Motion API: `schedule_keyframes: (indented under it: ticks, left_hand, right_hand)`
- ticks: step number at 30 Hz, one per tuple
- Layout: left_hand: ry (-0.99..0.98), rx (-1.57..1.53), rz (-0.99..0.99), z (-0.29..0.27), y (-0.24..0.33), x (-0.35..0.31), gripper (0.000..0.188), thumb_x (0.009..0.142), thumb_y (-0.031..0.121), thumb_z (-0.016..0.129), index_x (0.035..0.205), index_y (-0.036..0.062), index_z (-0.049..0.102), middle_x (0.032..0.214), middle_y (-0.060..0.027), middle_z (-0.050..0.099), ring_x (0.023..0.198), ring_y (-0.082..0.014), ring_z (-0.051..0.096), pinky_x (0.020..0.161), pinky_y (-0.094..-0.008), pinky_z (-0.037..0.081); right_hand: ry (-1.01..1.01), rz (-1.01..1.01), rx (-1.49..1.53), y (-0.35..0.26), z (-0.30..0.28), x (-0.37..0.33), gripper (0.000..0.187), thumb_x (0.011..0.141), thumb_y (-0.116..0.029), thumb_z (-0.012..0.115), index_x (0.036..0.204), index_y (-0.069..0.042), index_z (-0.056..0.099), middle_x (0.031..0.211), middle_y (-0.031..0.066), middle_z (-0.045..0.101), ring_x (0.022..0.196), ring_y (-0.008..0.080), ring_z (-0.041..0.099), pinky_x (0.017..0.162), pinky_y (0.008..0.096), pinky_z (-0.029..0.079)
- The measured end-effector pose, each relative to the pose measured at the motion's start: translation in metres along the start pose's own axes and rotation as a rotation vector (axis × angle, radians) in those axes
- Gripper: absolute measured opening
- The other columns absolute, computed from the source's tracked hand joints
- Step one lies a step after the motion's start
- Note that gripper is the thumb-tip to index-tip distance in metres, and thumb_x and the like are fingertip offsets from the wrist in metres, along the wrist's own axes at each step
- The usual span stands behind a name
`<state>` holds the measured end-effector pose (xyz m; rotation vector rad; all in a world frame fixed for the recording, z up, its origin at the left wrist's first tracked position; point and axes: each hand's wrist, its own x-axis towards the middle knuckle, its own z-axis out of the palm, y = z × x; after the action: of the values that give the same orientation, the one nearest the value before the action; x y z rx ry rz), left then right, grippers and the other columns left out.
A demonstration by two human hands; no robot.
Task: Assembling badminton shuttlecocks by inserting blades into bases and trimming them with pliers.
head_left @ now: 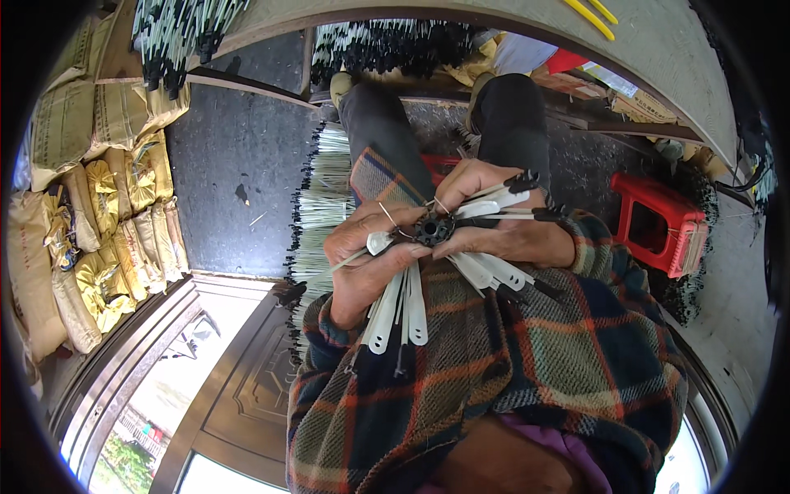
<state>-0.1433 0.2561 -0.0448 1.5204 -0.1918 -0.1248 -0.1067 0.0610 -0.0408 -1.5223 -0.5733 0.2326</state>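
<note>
In front of my lap, both hands close around a small black ring-shaped hub with a notched rim (pixel 434 229). My left hand (pixel 366 251) grips its left side, thumb and fingers pressed against it. From the right, my right hand (pixel 498 226) pinches the other side. White flat strips with small holes (pixel 395 317) fan out below the left hand. More white strips with black rod ends (pixel 498 272) spread from under and over the right hand. A thin light wire shows by the left fingers. How the strips join the hub is partly hidden by my fingers.
Bundled white rods with black tips (pixel 325 214) are piled left of my legs. A red plastic stool (pixel 662 222) stands at the right. Brown and yellow packages (pixel 107 214) line the left wall. A worktop (pixel 658 62) crosses the far side, and a brown door (pixel 247 395) stands lower left.
</note>
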Motion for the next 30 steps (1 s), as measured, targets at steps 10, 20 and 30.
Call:
schedule_keyframes:
  ticks: [10, 20, 30]
  left_hand:
    - [-0.031, -0.019, -0.015, 0.004, 0.005, 0.007, 0.030, 0.062, 0.005, 0.073, 0.090, -0.0027, 0.066, 0.081, -0.0104, 0.064, 0.077, -0.0184, 0.058, 0.069, -0.0287, 0.044]
    - [-0.003, -0.425, -0.277, 0.001, 0.011, 0.003, 0.030, 0.070, -0.001, 0.070, 0.096, -0.0031, 0.054, 0.091, -0.0143, 0.063, 0.082, -0.0142, 0.060, 0.074, -0.0244, 0.049]
    - [-0.226, -0.291, -0.167, -0.007, -0.003, 0.011, 0.034, 0.066, 0.003, 0.075, 0.095, -0.0006, 0.057, 0.088, -0.0073, 0.059, 0.076, -0.0118, 0.060, 0.068, -0.0230, 0.048]
  right_hand:
    - [0.024, 0.259, 0.213, -0.010, -0.008, 0.004, 0.031, 0.064, -0.013, 0.078, 0.085, 0.000, 0.058, 0.076, 0.0045, 0.057, 0.070, 0.0093, 0.053, 0.061, 0.0246, 0.043]
    - [-0.085, -0.076, 0.018, -0.003, -0.010, 0.003, 0.026, 0.067, -0.009, 0.075, 0.088, 0.000, 0.062, 0.083, 0.0102, 0.062, 0.074, 0.0191, 0.058, 0.062, 0.0298, 0.044]
    - [-0.234, -0.131, 0.091, 0.001, -0.020, 0.011, 0.029, 0.069, -0.010, 0.073, 0.095, 0.000, 0.063, 0.087, 0.0120, 0.063, 0.076, 0.0208, 0.059, 0.065, 0.0328, 0.045]
